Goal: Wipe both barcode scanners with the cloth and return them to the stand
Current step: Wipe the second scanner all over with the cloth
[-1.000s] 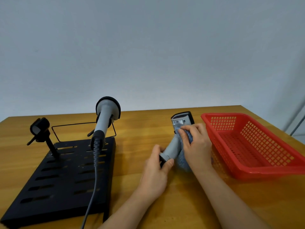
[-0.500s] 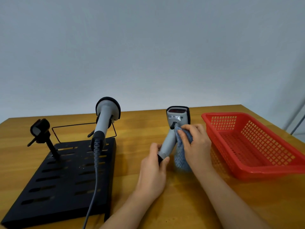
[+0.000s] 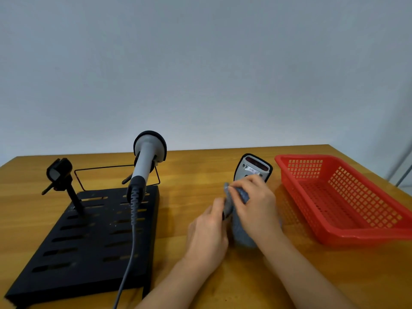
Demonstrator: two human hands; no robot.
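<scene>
My left hand [image 3: 208, 233] grips the base of the handle of a grey barcode scanner [image 3: 253, 167], whose head stands tilted up with its red window facing me. My right hand [image 3: 256, 205] holds a blue-grey cloth [image 3: 242, 233] wrapped round the scanner's handle, just below the head; most of the handle is hidden. A second grey scanner [image 3: 147, 157] with a cable [image 3: 131, 241] sits in the right holder of the black stand [image 3: 73, 248]. The stand's left holder [image 3: 59, 172] is empty.
A red plastic basket [image 3: 347, 197] stands on the wooden table [image 3: 289, 291] to the right of my hands, close to my right wrist. A wire loop rises at the back of the stand. A plain wall lies behind the table.
The scanner's head has swung from lying flat to upright, window toward me. My right hand with the cloth has slid down from the head onto the handle.
</scene>
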